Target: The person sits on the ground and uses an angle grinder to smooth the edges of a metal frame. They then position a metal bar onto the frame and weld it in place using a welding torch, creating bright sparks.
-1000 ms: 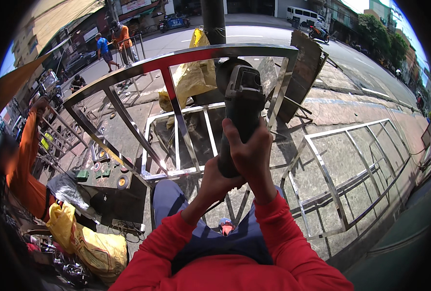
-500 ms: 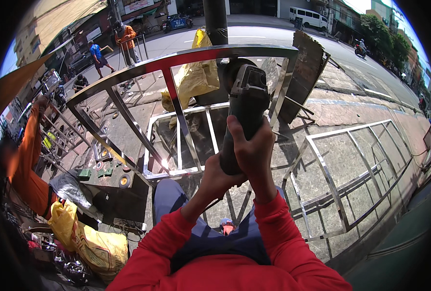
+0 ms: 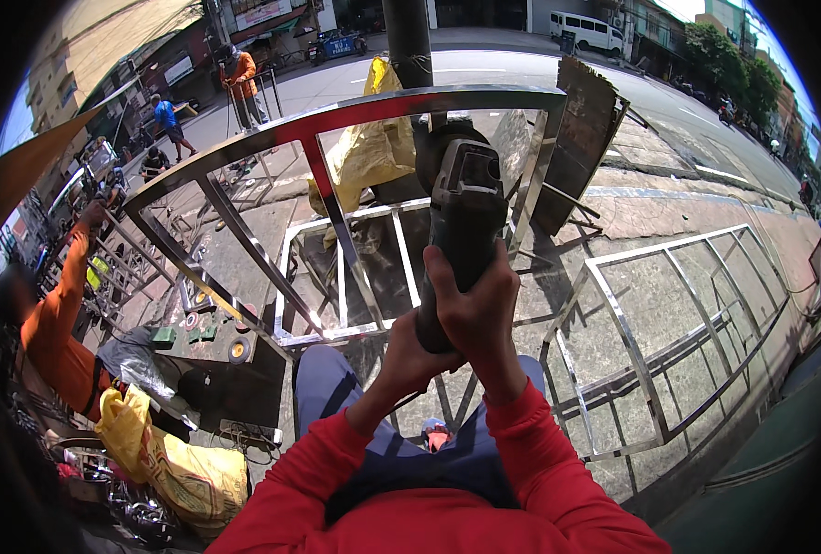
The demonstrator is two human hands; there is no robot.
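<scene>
Both my hands are wrapped round a dark angle grinder (image 3: 468, 208), held pointing away from me. My right hand (image 3: 480, 309) grips the body. Lower down, my left hand (image 3: 408, 349) closes round its rear end. The grinder's dark round wheel (image 3: 440, 152) is at an upright bar of a shiny metal frame (image 3: 272, 137) standing in front of me; whether they touch I cannot tell. The frame's curved top rail reflects red. Through it a second metal frame (image 3: 401, 249) shows low behind.
Another metal frame (image 3: 644, 374) lies to the right on the pavement. On the left, a low bench (image 3: 209, 346) carries discs and green blocks. A co-worker in orange (image 3: 59, 328) is beside it, near a yellow sack (image 3: 193, 475). A post (image 3: 408, 42) and rusty panel (image 3: 576, 143) stand ahead.
The grinder and both my hands have come slightly nearer to me, its wheel lower against the bar. In the street, a person in blue has moved left. The standing frame has hardly shifted.
</scene>
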